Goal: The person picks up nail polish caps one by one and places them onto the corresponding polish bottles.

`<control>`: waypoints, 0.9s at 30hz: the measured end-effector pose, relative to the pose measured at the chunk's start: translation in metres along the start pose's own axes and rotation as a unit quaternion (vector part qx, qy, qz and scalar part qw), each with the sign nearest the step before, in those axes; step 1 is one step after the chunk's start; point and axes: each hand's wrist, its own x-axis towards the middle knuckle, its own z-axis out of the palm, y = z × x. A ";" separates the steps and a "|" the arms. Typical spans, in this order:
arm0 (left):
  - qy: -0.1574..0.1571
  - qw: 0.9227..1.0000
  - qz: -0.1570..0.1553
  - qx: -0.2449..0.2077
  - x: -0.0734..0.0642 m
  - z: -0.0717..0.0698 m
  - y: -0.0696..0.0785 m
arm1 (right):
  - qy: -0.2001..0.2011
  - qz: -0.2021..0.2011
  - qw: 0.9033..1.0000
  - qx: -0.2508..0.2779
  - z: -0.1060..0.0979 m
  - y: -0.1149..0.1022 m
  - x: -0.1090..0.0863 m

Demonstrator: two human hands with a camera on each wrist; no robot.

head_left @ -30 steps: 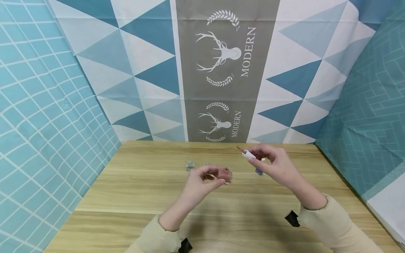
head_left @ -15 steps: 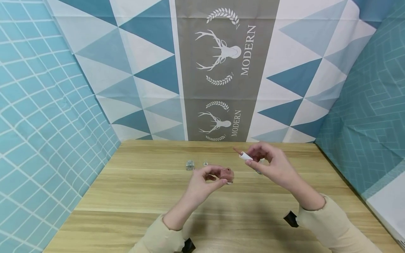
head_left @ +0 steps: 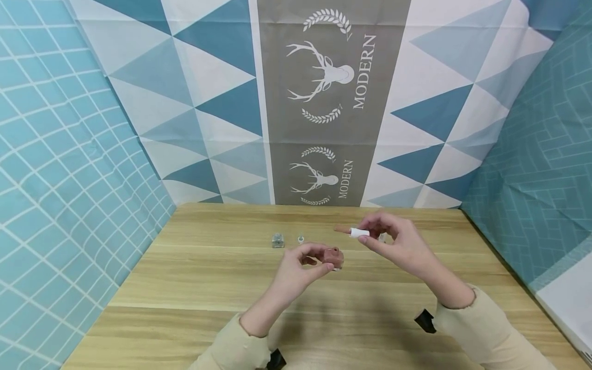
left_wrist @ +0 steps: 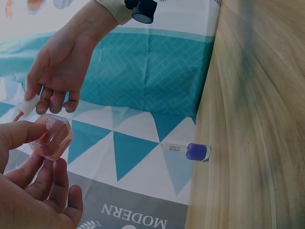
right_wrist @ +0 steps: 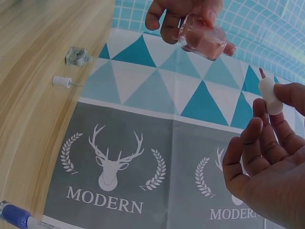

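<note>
My left hand (head_left: pixel 292 267) holds an uncapped bottle of pink nail polish (head_left: pixel 333 258) between thumb and fingers, above the table. Its bare neck shows in the right wrist view, where the glass bottle (right_wrist: pixel 202 39) looks tilted. Slightly higher and to the right, my right hand (head_left: pixel 402 241) pinches the white nail polish cap (head_left: pixel 359 233). From that cap a pink-coated brush (head_left: pixel 343 229) sticks out leftward, nearly level and apart from the bottle. In the left wrist view the brush is partly hidden.
On the wooden table (head_left: pixel 222 288) stand a small clear glass bottle (head_left: pixel 277 240) and a white brush cap (head_left: pixel 301 239). A blue nail polish bottle (left_wrist: pixel 198 151) with a white cap stands behind my right hand. Patterned cloth walls (head_left: pixel 222 103) enclose the back and sides.
The brush in my right hand has swung from pointing up and left to nearly level, its tip lower and farther left. My left hand has shifted slightly right with the bottle.
</note>
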 end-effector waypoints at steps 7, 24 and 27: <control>0.006 1.000 0.014 -0.003 0.006 0.001 -0.026 | -0.008 -0.002 1.000 -0.006 -0.001 -0.001 0.001; 0.010 1.000 0.009 -0.002 0.005 0.002 -0.027 | -0.016 -0.014 1.000 -0.017 -0.001 -0.005 0.000; 0.010 1.000 0.002 -0.003 0.004 0.002 -0.024 | -0.020 -0.016 0.999 -0.020 -0.001 -0.005 0.000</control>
